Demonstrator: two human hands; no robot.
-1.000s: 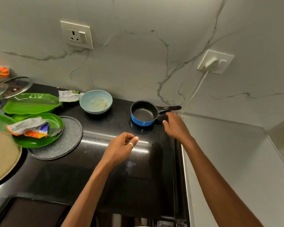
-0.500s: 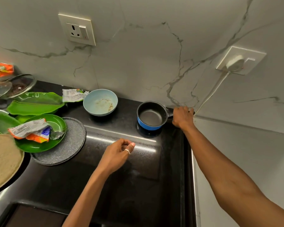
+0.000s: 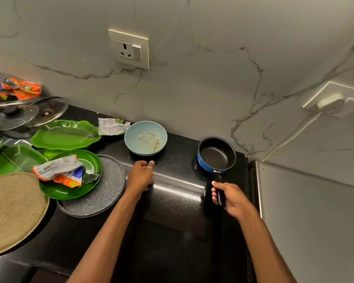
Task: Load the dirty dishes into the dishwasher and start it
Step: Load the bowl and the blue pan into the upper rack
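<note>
A small blue saucepan with a black inside sits on the black counter near the wall. My right hand is closed around its black handle, which points toward me. A light blue bowl with food residue stands left of the pan. My left hand hovers just in front of that bowl, fingers curled and holding nothing. Further left lie a round green plate with crumpled wrappers on it, a grey speckled plate under it, and green leaf-shaped trays.
Glass pot lids and an orange packet sit at the far left. A tan round mat overlaps the counter's left front. A grey worktop adjoins on the right. Wall sockets and a plugged-in white cable are on the marble wall.
My right hand took the pan handle and swung it from pointing right to pointing toward me. My left hand moved forward toward the blue bowl. The view shifted right and down.
</note>
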